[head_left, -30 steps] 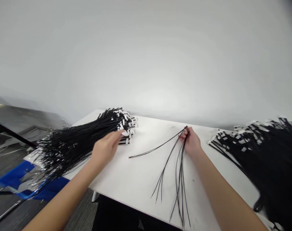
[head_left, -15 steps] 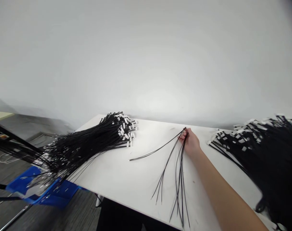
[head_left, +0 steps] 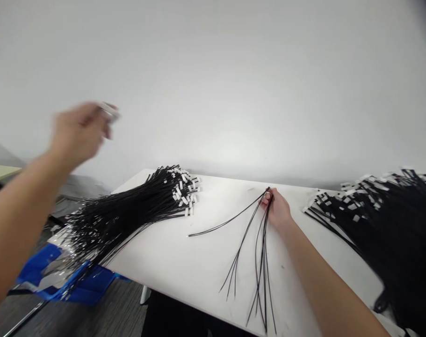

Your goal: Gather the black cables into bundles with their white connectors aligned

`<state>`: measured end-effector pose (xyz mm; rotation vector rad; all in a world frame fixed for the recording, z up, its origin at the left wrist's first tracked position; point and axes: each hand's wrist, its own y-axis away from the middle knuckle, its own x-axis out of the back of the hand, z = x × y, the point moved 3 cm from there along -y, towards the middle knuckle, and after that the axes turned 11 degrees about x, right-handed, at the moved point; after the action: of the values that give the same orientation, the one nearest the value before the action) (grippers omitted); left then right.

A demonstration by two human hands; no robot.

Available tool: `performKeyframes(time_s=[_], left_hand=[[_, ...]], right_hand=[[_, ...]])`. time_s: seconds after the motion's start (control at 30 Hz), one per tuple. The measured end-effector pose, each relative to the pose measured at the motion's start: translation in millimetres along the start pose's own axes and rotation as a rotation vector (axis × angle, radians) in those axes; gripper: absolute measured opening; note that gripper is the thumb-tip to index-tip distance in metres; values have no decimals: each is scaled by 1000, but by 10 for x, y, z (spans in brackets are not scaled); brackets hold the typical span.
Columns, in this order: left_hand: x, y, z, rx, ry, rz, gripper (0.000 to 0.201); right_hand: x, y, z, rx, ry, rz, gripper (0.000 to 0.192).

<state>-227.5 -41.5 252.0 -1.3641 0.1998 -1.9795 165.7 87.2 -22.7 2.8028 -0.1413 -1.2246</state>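
Note:
In the head view my right hand [head_left: 274,206] is closed on several thin black cables [head_left: 236,255], gripping them near their upper ends. Their loose ends fan out over the white table [head_left: 170,255]. Raised at the left against the wall, my left hand [head_left: 81,131] is blurred by motion, its fingers closed on a small white label-like piece [head_left: 109,111]. Below that hand lies a thick bundle of black cables [head_left: 128,201] with white tags at the far end and shiny tips at the near end.
A larger pile of black cables [head_left: 391,234] with white tags covers the table's right side. A blue bin [head_left: 90,288] sits below the left edge, under the overhanging cable tips. A white wall [head_left: 227,93] rises behind. A pale tabletop [head_left: 2,172] shows at far left.
My left hand has come into view from the left, raised with the white piece in its fingers. My right hand and its cables have hardly moved.

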Motion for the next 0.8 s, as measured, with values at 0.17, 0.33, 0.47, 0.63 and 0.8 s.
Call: performKeyframes(time_s=[0.17, 0.33, 0.47, 0.63, 0.8], left_hand=[[-1234, 91, -226, -230, -197, -558, 48], [-1795, 244, -380, -230, -283, -383, 58], [-1691, 421, -26, -183, -281, -49, 59], [-2143, 972, 688, -215, 289, -496, 52], [-2778, 1466, 1070, 90, 774, -1141, 45]], right_hand=[[-4, 0, 5, 6, 4, 6, 16], [-23, 11, -6, 20, 15, 19, 14], [-60, 3, 3, 85, 128, -82, 24], [-144, 73, 41, 207, 650, -429, 27], [-219, 180, 17, 421, 1034, -648, 29]])
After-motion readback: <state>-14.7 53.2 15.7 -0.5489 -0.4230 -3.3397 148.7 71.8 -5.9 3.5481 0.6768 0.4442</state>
